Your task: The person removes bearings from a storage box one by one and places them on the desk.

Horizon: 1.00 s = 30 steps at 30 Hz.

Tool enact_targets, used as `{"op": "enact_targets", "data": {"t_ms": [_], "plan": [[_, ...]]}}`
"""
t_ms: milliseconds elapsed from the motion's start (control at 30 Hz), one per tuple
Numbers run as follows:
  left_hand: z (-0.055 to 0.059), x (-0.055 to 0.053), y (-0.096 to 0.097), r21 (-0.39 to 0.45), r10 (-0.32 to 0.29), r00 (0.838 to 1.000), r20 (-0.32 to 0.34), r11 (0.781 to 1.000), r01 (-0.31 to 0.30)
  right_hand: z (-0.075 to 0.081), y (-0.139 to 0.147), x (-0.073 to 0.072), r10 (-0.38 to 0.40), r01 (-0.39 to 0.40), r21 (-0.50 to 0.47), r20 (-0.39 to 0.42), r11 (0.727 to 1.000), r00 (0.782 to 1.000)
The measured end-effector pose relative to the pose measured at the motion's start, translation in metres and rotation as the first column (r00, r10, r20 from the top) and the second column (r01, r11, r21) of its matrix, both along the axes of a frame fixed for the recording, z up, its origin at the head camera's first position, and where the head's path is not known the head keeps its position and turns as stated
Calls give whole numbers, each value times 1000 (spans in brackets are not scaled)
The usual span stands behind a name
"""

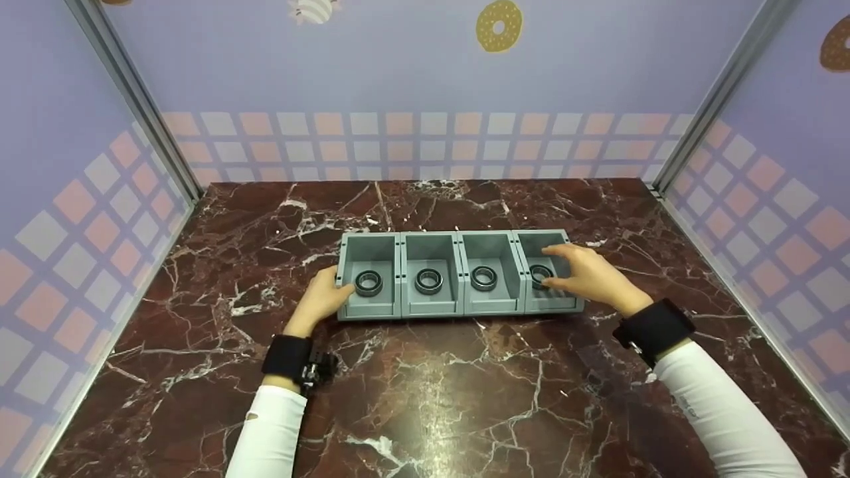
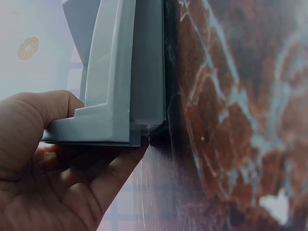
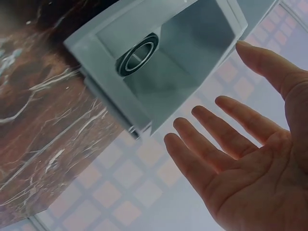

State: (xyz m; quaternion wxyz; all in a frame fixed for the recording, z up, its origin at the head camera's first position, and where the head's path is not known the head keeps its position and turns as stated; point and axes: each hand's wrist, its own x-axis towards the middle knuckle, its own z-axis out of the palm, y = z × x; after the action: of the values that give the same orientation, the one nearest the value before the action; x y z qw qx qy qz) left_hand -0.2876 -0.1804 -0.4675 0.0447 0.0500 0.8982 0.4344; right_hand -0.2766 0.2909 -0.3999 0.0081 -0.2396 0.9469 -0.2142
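A joined row of grey plastic storage bins (image 1: 432, 309) sits on the marbled table, each bin with a ball bearing lying in it, such as the leftmost bearing (image 1: 368, 293). My left hand (image 1: 319, 299) grips the left end bin by its side wall, thumb over the rim. In the left wrist view, fingers reach around the outside of that bin (image 2: 115, 72). At the other end, my right hand (image 1: 594, 275) is spread beside the rightmost bin (image 3: 173, 72), its fingers extended and holding nothing. The bearing (image 3: 124, 65) in that bin is partly covered by the thumb in the head view.
The dark red marbled tabletop (image 1: 425, 398) extends around the bins. Lilac panels with a checked band (image 1: 425, 146) stand behind and on both sides, joined by metal corner posts (image 1: 710, 99). Black straps with cameras (image 1: 654, 332) circle the wrists.
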Motion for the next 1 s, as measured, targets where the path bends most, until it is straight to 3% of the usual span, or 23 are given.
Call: {"op": "enact_targets", "data": {"t_ms": [367, 600, 1000], "plan": [[-1, -2, -1, 8, 2, 1000, -4, 1000, -2, -7, -13, -14, 34, -36, 27, 38, 999, 999], [-1, 0, 0, -10, 2, 1000, -5, 1000, -2, -16, -17, -22, 72, -72, 35, 4, 997, 997], [0, 1, 0, -8, -7, 1000, -21, 1000, 7, -27, -17, -35, 52, -56, 97, 42, 994, 998]]}}
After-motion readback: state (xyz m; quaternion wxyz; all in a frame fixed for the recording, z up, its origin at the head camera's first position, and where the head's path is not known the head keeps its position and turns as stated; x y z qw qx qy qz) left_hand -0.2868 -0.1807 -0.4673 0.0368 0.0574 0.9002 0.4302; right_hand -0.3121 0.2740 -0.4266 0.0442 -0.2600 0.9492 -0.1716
